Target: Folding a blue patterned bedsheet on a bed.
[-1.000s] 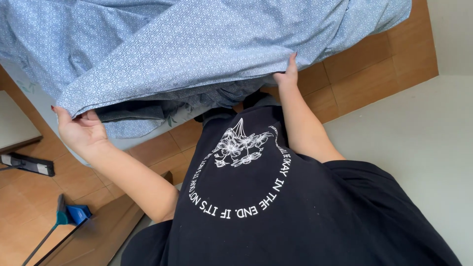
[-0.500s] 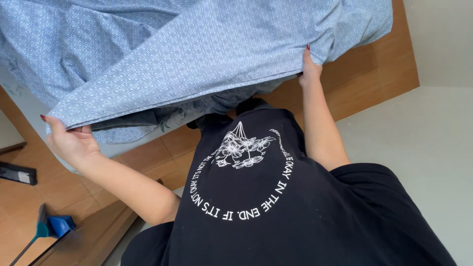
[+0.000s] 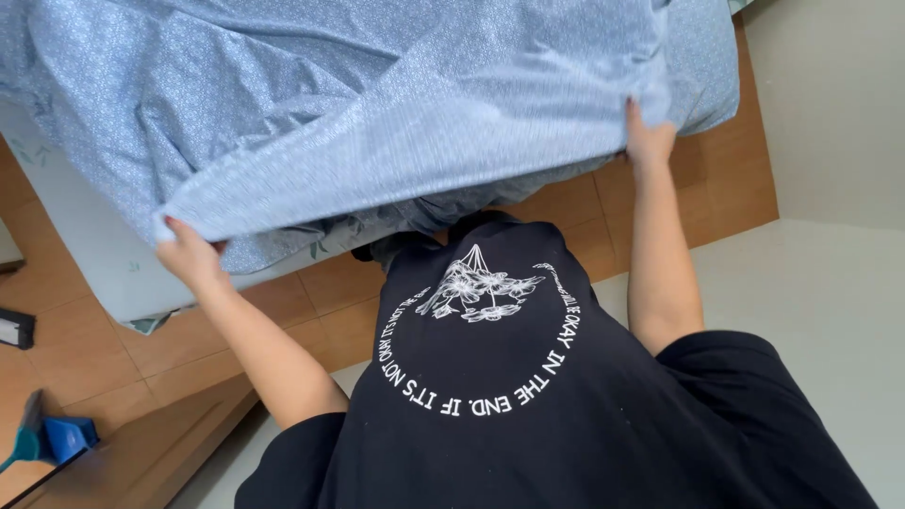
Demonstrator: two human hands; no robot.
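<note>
While both hands grip the near hem of the blue patterned sheet [image 3: 396, 123], it hangs lifted over the mattress [image 3: 85, 254], not yet laid flat. Left hand [image 3: 189, 256] and right hand [image 3: 649, 141] have fingers closed on the fabric. Far sheet edges are cut off; fingertips are hidden under the cloth.

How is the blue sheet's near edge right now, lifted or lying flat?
Lifted. The left hand and right hand each grip the blue sheet by its near edge, above the mattress side.
</note>
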